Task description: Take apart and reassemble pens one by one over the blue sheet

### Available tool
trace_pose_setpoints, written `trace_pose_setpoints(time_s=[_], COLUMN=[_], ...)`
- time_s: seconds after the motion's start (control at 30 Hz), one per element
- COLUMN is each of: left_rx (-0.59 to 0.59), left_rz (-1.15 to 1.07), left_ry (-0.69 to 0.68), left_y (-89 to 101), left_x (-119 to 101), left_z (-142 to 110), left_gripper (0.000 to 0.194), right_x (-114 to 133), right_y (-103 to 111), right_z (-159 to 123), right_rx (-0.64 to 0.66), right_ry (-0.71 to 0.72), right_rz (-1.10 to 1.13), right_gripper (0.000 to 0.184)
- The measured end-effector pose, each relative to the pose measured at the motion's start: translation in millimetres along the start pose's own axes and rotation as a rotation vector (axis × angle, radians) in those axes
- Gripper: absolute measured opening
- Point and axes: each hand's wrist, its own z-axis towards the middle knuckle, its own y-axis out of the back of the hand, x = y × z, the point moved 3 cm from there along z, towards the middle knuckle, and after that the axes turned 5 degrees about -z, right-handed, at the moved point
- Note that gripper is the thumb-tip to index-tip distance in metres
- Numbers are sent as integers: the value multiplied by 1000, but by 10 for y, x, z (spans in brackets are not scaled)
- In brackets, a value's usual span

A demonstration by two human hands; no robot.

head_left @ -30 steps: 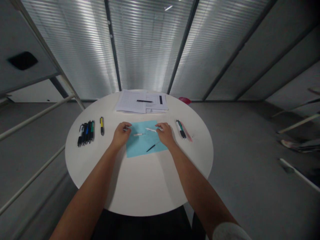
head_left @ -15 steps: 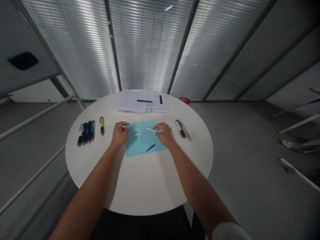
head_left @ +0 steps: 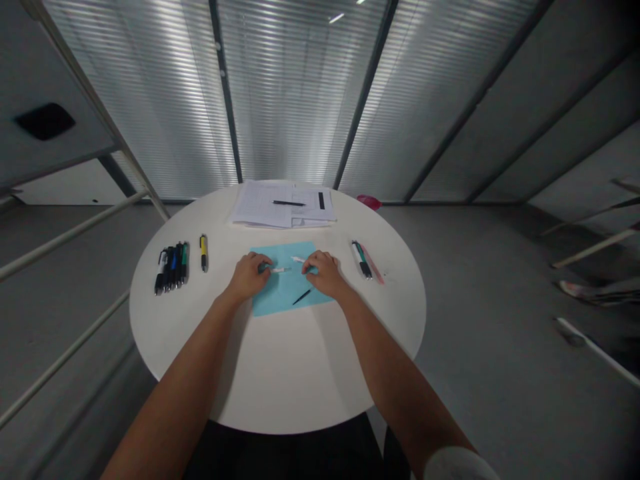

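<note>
A light blue sheet (head_left: 280, 297) lies on the round table under both hands. My left hand (head_left: 250, 275) is at the sheet's left side, thumb and forefinger closed at the near end of a thin white pen part (head_left: 281, 269). My right hand (head_left: 324, 273) is over the sheet's right side, fingers curled in a pinch; what is between the fingertips is too small to make out. Just beyond its fingers is a white pen barrel (head_left: 298, 259), its right part hidden by the hand. A slim dark pen refill (head_left: 301, 297) lies slantwise nearer me.
On the white table (head_left: 280, 373), several pens (head_left: 173, 267) stand in a row at left, beside a yellow-and-black pen (head_left: 203, 252). At right lie a green-and-white pen (head_left: 361, 259) and a pinkish strip (head_left: 373, 265). Papers (head_left: 263, 203) with a black pen (head_left: 289, 203) lie at the back.
My left hand has moved right, onto the end of the thin white part. My right hand has shifted slightly left and down, off the white barrel, which stays on the sheet.
</note>
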Motion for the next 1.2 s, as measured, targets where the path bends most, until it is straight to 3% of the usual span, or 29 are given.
trace_pose_setpoints(time_s=[0.47, 0.73, 1.03, 1.2], left_rx=[55, 60, 79, 83], left_rz=[134, 128, 139, 136], left_ry=[-32, -29, -15, -5], left_y=[5, 7, 0, -4], left_x=[-89, -81, -72, -78], left_z=[-40, -40, -38, -42], left_gripper=[26, 25, 24, 23], right_x=[68, 228, 199, 210], right_y=[37, 27, -24, 36], right_z=[-34, -133, -75, -117], right_rx=[59, 110, 76, 155], right_ry=[75, 223, 145, 201], right_rz=[-87, -97, -27, 11], right_gripper=[14, 58, 23, 41])
